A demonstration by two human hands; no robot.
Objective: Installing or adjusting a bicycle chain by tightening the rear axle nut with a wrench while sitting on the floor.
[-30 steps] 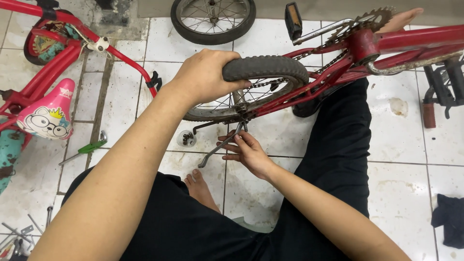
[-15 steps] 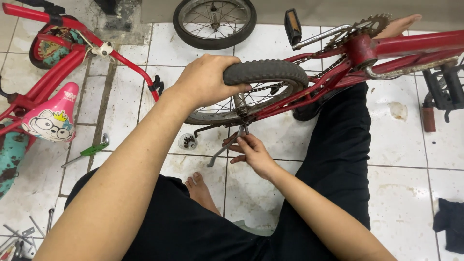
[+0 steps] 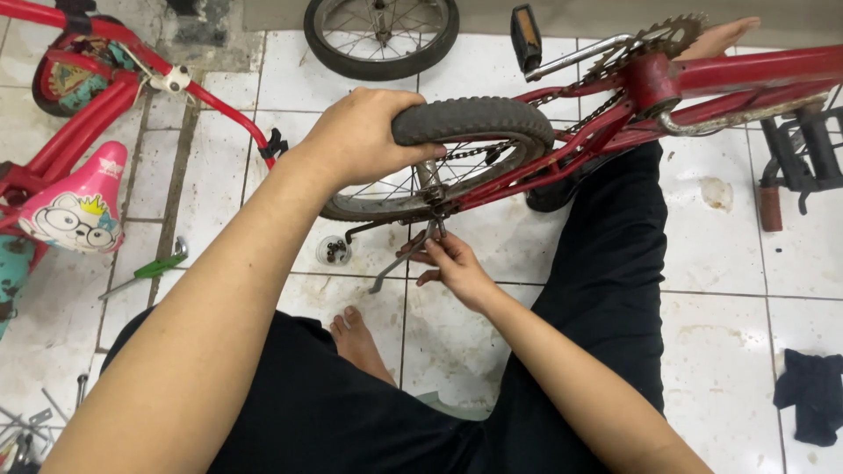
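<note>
A small red bicycle (image 3: 667, 88) lies upside down across my legs. My left hand (image 3: 356, 136) grips the black tyre of its rear wheel (image 3: 474, 118) from above. Under the wheel hub, my right hand (image 3: 452, 263) pinches a grey metal wrench (image 3: 399, 261) set at the axle nut. The wrench handle slants down to the left. The chain and sprocket (image 3: 654, 39) show at the top right, with a black pedal (image 3: 525, 37) sticking up.
A second red child's bike with a pink seat (image 3: 75, 206) lies at left. A loose wheel (image 3: 382, 35) rests at the top. A small cup of bearings (image 3: 334, 250), a green-handled screwdriver (image 3: 145, 272), a black cloth (image 3: 812, 404) and scattered tools (image 3: 31, 421) are on the white tiles.
My right hand has shifted slightly up toward the axle with the wrench. My left hand stays on the tyre. The view has moved a little.
</note>
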